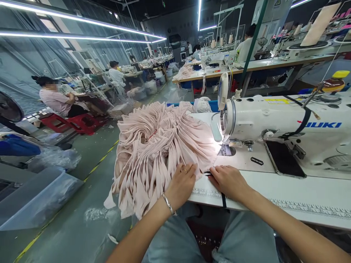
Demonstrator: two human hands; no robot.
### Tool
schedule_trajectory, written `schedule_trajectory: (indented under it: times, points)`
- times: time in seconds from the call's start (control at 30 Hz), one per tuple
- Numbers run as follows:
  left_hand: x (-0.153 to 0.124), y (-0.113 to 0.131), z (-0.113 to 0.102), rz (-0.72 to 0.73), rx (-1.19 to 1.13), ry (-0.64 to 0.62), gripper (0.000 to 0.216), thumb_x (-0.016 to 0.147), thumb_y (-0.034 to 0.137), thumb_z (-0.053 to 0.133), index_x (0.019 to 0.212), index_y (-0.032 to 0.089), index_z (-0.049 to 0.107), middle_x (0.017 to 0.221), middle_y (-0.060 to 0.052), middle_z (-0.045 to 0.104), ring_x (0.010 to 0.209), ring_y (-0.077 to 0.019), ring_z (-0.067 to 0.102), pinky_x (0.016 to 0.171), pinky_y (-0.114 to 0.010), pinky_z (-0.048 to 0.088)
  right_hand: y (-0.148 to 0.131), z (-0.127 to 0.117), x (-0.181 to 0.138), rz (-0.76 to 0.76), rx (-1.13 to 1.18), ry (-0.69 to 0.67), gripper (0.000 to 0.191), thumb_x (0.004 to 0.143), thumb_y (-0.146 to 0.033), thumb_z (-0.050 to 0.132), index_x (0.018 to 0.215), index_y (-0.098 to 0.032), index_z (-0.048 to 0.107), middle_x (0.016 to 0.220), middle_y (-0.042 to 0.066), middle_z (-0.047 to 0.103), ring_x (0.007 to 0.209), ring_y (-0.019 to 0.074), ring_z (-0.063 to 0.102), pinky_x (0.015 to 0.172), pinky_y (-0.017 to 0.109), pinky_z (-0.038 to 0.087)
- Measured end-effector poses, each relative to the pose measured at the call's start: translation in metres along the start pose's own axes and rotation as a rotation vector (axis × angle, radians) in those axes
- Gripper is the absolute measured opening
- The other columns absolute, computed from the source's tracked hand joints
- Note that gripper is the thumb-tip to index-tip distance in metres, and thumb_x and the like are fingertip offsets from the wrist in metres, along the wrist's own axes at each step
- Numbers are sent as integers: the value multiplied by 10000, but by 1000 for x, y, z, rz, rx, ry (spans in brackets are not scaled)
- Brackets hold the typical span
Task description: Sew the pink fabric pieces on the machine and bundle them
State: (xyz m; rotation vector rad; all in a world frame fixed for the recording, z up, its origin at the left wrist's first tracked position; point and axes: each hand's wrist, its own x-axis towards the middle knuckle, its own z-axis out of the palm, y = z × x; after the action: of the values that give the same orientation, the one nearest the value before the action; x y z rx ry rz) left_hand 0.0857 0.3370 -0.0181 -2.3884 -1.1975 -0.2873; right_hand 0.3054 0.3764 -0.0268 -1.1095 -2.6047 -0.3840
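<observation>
A large heap of pale pink pleated fabric (153,146) lies on the left of the sewing table, its right part reaching the lit needle area. My left hand (182,184), with a ring and silver bangle, is closed at the fabric's near edge, fingers curled down on the cloth. Just to the right, my right hand (229,181) has its fingers pressed together by the fabric's corner, on a narrow black strip (224,200) that hangs over the table's front edge. A short black end shows at its fingertips. The white sewing machine (255,115) stands beyond it.
A razor blade (257,161) and a dark phone (285,157) lie on the machine bed. A printed ruler (309,209) runs along the table's front. At left are a clear plastic bin (41,197) and red stools (85,122). Other people sit at machines farther back.
</observation>
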Motion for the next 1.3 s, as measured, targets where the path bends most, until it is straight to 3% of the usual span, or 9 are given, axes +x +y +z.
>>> schedule_trajectory:
  times: [0.2,0.37,0.67,0.8,0.87,0.93,1.0,1.17,1.3]
  points:
    - [21,-4,3,114,-100,-50,192,930,115,489,1018,166,652,1431,-62,532,1390,-219,396,1160,-480,241,-6,2,5,-54,-7,-44,174,970,-195,503,814,-175,580,717,39,658,646,167,596,620,319,252]
    - [18,-3,1,83,-174,-131,93,892,89,537,896,132,620,1057,-94,706,977,-204,660,1077,-464,333,12,-11,-2,111,-38,-102,167,945,-258,556,803,-180,593,706,30,659,644,178,602,592,320,216]
    - [21,-2,-3,56,-184,-149,153,943,86,456,854,148,564,803,-32,632,725,-181,594,851,-374,411,3,-2,3,6,-24,-125,173,977,-229,519,833,-174,596,737,35,662,659,177,594,605,319,230]
    - [33,-1,5,16,-160,-130,231,979,120,466,1198,126,538,952,-54,637,873,-205,603,789,-349,414,7,-6,3,46,-24,-150,180,969,-213,507,815,-173,592,720,45,655,644,175,577,598,319,223]
    - [35,0,6,19,-143,-138,184,966,130,509,1135,133,581,954,-60,627,907,-220,591,789,-356,414,14,-10,1,105,-39,-137,194,966,-231,493,809,-171,590,709,50,645,637,176,568,593,320,217]
    - [33,2,4,37,-134,-143,95,949,126,532,913,138,619,901,-64,609,889,-226,578,789,-367,415,20,-13,-2,161,-57,-117,199,960,-248,487,807,-170,587,701,51,635,635,176,564,591,320,210]
    - [30,4,1,55,-126,-127,165,940,128,543,785,142,598,874,-71,592,879,-231,567,788,-375,418,23,-14,-4,169,-59,-99,197,956,-261,493,803,-174,581,696,45,629,635,175,564,594,318,212]
    - [27,7,-2,60,-123,-132,164,939,132,551,781,144,590,882,-77,586,892,-230,566,809,-381,435,15,-7,-3,49,-37,-75,182,968,-254,503,821,-178,581,706,34,634,634,175,568,602,321,211]
    - [32,5,3,56,-141,-82,109,954,155,544,895,147,635,1186,-109,619,1137,-245,549,975,-429,402,9,-3,1,4,-35,-90,186,981,-214,491,826,-178,587,703,33,646,623,172,568,598,322,204]
